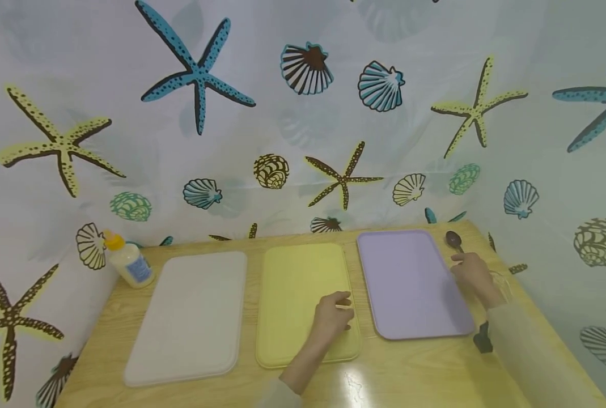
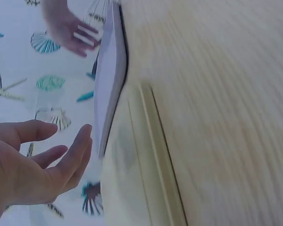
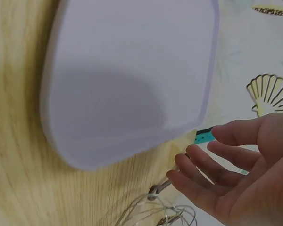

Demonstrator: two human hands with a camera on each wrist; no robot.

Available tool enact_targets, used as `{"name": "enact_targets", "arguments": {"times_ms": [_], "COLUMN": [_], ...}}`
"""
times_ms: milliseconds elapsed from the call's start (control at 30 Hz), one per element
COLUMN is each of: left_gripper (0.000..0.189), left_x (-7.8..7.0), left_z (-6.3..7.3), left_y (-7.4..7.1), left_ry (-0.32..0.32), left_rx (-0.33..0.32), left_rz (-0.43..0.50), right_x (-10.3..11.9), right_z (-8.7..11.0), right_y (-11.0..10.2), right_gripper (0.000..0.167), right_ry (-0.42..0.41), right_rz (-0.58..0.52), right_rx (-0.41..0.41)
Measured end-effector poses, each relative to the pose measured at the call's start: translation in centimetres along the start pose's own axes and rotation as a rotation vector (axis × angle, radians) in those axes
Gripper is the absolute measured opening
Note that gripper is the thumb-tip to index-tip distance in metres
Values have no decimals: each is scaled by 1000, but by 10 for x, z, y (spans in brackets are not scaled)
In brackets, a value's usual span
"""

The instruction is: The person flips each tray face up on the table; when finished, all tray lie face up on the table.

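My left hand (image 1: 330, 314) hovers over the right side of the yellow tray (image 1: 303, 272), its fingers loosely bent around nothing. In the left wrist view, a gap shows between thumb and fingers of the left hand (image 2: 42, 162). My right hand (image 1: 473, 275) is just past the right edge of the purple tray (image 1: 410, 277), nearest to a dark spoon (image 1: 453, 240) whose handle it partly hides. In the right wrist view, the right hand (image 3: 240, 172) has relaxed, spread fingers and no object in them. A wire whisk (image 3: 141, 207) lies below those fingers.
A white tray (image 1: 190, 317) lies on the left of the wooden table (image 1: 410, 374). At the back left stands a glue bottle (image 1: 131, 263) with an orange cap. A black object (image 1: 483, 339) is partly hidden by my right sleeve. A patterned curtain (image 1: 262, 124) hangs behind the table.
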State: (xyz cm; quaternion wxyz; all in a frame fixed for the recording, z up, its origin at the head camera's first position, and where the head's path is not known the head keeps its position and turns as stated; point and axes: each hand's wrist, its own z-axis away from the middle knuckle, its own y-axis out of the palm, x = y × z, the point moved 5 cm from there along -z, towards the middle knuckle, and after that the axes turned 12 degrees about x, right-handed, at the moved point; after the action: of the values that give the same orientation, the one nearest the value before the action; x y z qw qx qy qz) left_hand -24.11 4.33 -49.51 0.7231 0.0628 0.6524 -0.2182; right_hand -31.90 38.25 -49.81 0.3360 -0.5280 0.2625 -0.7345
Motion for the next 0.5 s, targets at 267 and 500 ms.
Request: {"name": "enact_targets", "arguments": {"times_ms": [267, 500], "left_gripper": [39, 40], "left_x": [20, 44], "left_z": [23, 34], "left_y": [-78, -129], "left_ry": [113, 84], "left_rx": [-113, -216], "left_rz": [-242, -610], "right_x": [26, 69], "right_z": [7, 19], "right_y": [33, 70], "right_gripper": [43, 42], "right_ry": [-145, -201], "right_rz": [66, 141], "right_rx": [-66, -85]}}
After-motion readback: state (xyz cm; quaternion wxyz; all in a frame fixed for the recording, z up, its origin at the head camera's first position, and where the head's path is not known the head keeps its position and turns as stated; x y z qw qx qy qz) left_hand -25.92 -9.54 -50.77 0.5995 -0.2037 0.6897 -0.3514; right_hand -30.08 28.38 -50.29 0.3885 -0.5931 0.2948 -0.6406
